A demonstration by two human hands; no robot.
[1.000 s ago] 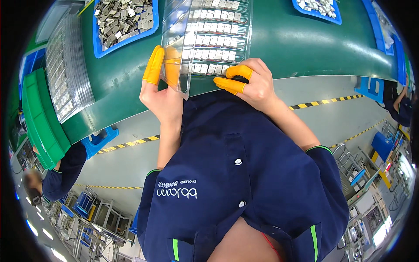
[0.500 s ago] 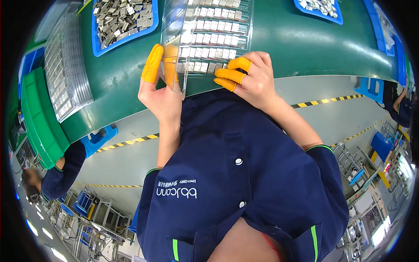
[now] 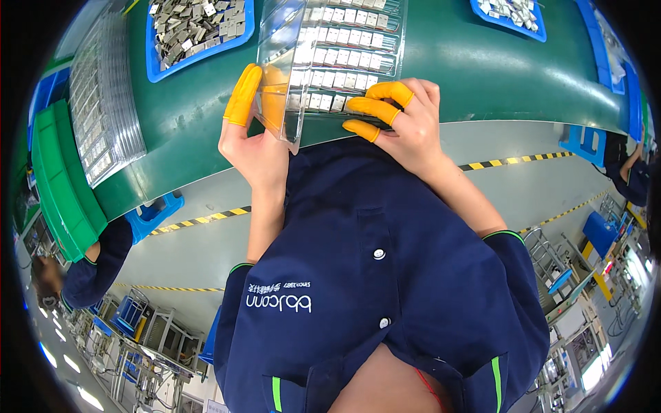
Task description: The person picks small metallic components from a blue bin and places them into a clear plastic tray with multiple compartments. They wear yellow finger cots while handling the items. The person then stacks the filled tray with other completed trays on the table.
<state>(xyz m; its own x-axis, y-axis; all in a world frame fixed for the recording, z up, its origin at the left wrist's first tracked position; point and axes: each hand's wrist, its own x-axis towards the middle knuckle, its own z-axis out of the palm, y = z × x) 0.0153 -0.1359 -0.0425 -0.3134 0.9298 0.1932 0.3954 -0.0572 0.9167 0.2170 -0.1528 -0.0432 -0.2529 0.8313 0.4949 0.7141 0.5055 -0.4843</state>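
Note:
In front of me on the green table lies a clear plastic tray [image 3: 392, 63] with rows of small white connectors [image 3: 337, 79] and thin wires. Its clear plastic lid [image 3: 295, 131] stands tilted up along the left side. My left hand [image 3: 251, 141] grips this lid near its close end, with yellow-covered fingers on both sides of it. My right hand [image 3: 415, 131] is at the tray's near right corner, its yellow-covered fingertips over the nearest row. The thumb stands apart from the index finger; the fingertips partly hide the connectors below them.
A blue bin [image 3: 200, 60] of metal-coloured parts stands at the far left, and another blue bin [image 3: 513, 20] of white parts at the far right. Stacked clear trays [image 3: 110, 103] and a green bin [image 3: 62, 179] line the left edge. A person [image 3: 103, 265] sits beyond it.
The tray and lid have shifted slightly toward me and to the right. My right hand's fingers have spread, the thumb drawing away from the index finger. My left hand keeps its grip.

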